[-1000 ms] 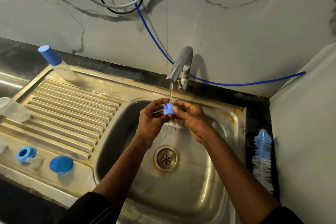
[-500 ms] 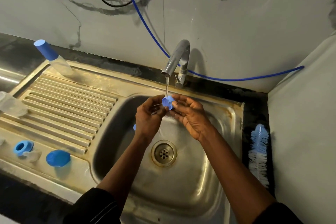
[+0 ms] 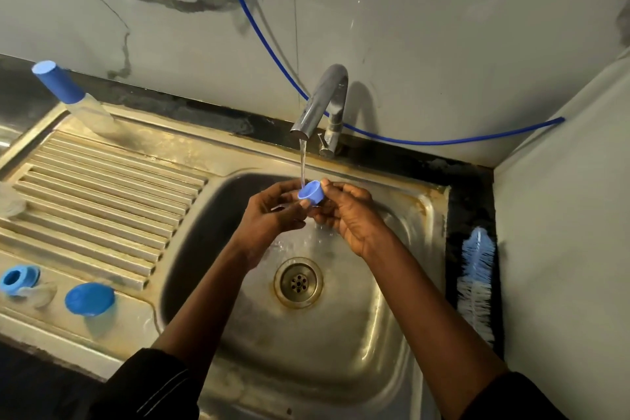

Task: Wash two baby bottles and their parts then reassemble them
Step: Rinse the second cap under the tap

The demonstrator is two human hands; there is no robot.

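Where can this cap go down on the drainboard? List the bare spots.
Bare: the ribbed drainboard middle, between the capped bottle behind and the ring and dome in front; also the flat strip between dome and basin. Crowded: front-left corner; right ledge holds the brush. Set the cap on either.

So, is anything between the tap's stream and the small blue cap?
Nothing visible: the stream from the tap runs straight down onto the blue cap, held by left hand and right hand over the sink.

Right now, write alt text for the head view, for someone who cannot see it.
The left hand and right hand hold a blue cap under the running tap above a steel sink. A blue lid sits on the drainboard.
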